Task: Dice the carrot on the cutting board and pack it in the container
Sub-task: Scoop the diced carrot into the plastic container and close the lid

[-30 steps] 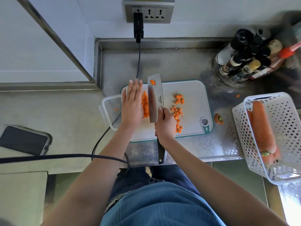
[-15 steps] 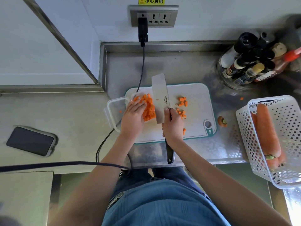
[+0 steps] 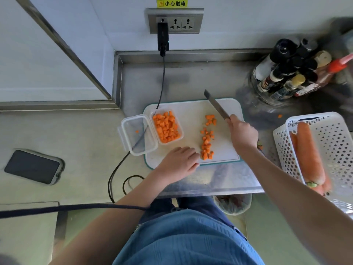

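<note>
The container (image 3: 167, 127) sits at the left end of the cutting board (image 3: 227, 109), already heaped with diced carrot (image 3: 166, 126), its clear lid (image 3: 138, 134) lying open just beside it and hanging over the board's left edge, I'd guess so that cubes can be swept straight in. A second line of carrot cubes (image 3: 207, 138) runs down the middle of the board, not yet packed.

The right hand (image 3: 243, 133) is wrapped round the handle of the knife (image 3: 216, 104), blade angled up toward the top of the frame and clear of the cubes, probably lifted out of the way before gathering. The left hand (image 3: 181, 159) rests at the board's lower edge, fingers loosely bent and gripping nothing, fingertips just beside the bottom of that loose line, seemingly ready to corral it.

The bench (image 3: 191, 81) is brushed steel set in a corner. A charger cable (image 3: 162, 77) drops from the wall socket (image 3: 174, 21) at the top of the frame. Bottles (image 3: 286, 73) cluster at upper right, a white basket (image 3: 328, 127) with whole carrots (image 3: 307, 153) stands at right, and a phone (image 3: 33, 166) lies at left.
</note>
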A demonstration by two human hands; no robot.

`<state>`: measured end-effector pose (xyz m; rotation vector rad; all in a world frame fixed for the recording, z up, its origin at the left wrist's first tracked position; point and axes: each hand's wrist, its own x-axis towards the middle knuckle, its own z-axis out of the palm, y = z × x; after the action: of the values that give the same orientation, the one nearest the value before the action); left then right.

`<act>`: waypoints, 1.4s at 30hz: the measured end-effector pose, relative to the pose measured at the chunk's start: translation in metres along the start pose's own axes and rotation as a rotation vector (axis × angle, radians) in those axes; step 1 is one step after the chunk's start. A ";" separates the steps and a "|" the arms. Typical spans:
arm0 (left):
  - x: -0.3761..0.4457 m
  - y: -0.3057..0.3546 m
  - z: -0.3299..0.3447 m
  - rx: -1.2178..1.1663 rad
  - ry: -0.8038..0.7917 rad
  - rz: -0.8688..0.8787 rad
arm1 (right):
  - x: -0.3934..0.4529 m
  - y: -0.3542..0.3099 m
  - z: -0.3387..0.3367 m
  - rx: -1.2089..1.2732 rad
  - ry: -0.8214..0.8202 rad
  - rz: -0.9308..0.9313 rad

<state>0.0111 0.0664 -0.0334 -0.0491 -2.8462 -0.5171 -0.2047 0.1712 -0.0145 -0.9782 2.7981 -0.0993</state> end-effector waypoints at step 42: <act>0.062 0.016 0.065 -0.541 0.031 -0.470 | -0.114 -0.082 0.053 1.052 0.090 0.784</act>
<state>-0.0632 0.1034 -0.0713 0.5325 -2.5911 -1.3513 -0.0571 0.1773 -0.0401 0.3538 2.3752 -1.3051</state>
